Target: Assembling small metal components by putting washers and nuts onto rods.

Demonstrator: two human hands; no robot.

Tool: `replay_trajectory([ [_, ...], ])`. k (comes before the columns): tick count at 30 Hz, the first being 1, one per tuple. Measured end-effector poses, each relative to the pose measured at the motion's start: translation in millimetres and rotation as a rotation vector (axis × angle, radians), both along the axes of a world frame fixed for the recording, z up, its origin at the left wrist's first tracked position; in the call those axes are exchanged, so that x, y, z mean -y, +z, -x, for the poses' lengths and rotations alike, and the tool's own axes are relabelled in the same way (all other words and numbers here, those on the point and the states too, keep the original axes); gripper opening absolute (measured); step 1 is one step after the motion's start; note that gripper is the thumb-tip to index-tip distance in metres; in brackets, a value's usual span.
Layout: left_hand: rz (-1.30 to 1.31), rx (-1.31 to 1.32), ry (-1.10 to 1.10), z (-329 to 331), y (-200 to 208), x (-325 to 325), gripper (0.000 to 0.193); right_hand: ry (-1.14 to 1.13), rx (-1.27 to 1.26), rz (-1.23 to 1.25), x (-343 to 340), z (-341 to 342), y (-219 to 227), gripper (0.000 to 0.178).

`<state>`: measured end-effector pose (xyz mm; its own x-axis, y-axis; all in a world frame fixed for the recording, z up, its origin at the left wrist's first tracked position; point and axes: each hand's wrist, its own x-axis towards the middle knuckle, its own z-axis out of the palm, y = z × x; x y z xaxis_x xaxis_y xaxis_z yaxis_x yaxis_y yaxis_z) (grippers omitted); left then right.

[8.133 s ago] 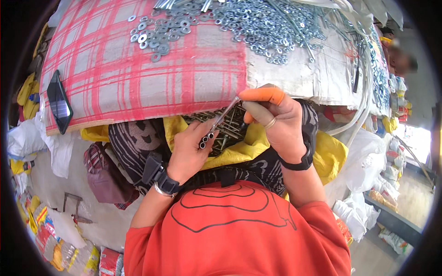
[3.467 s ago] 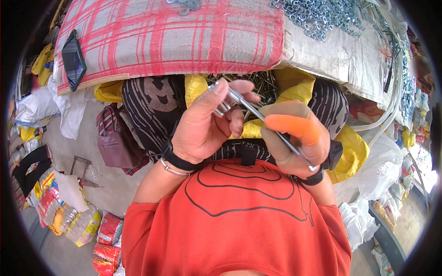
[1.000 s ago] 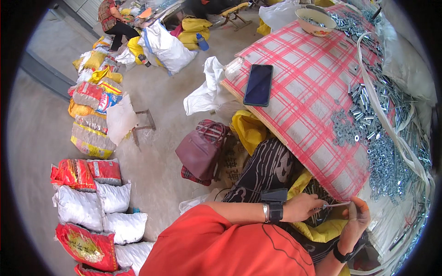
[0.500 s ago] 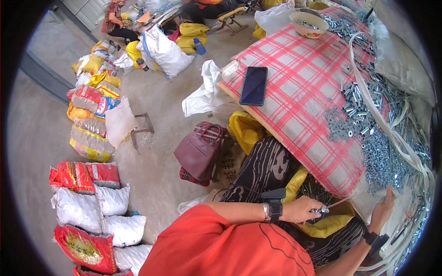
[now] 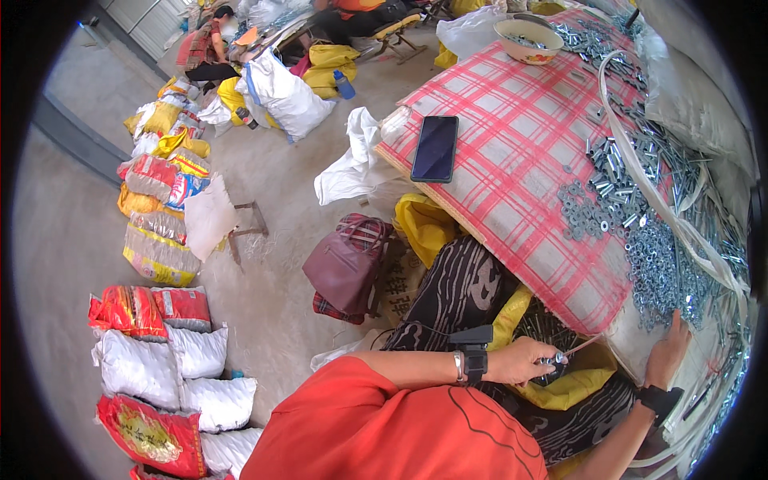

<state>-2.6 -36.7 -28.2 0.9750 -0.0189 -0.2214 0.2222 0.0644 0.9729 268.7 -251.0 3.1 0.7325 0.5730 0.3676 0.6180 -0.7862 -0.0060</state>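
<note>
My left hand (image 5: 522,362) is closed round a metal bolt (image 5: 558,358), whose shiny end sticks out past the fingers. Below that hand is an open yellow sack (image 5: 572,390) holding dark metal rods, lying by my lap. My right hand (image 5: 669,354) reaches forward with its index finger stretched out. The fingertip is at the near edge of a heap of small nuts (image 5: 664,272); whether it touches them I cannot tell. Flat washers (image 5: 582,212) and metal sleeves (image 5: 620,176) lie farther up the table beside the nuts.
A red-checked cloth (image 5: 512,160) covers the table, with a phone (image 5: 434,150) and a bowl (image 5: 528,42) on it. A white strap (image 5: 640,172) crosses the hardware. A maroon bag (image 5: 348,268) and filled sacks (image 5: 140,368) stand left. Another person (image 5: 206,48) sits far left.
My right hand has shifted slightly forward toward the nuts. My left hand stays in nearly the same place with the bolt. The far person has leaned upright.
</note>
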Motion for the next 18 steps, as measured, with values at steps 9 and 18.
replay_trajectory([
  [9,0.005,-0.016,0.017,-5.4,-7.8,11.4,0.033,0.111,0.106,-0.192,10.3,7.3,9.2,0.058],
  [18,0.059,-0.18,0.07,0.3,4.3,-0.8,0.031,0.125,0.032,-0.064,-9.9,16.5,13.3,0.04],
])
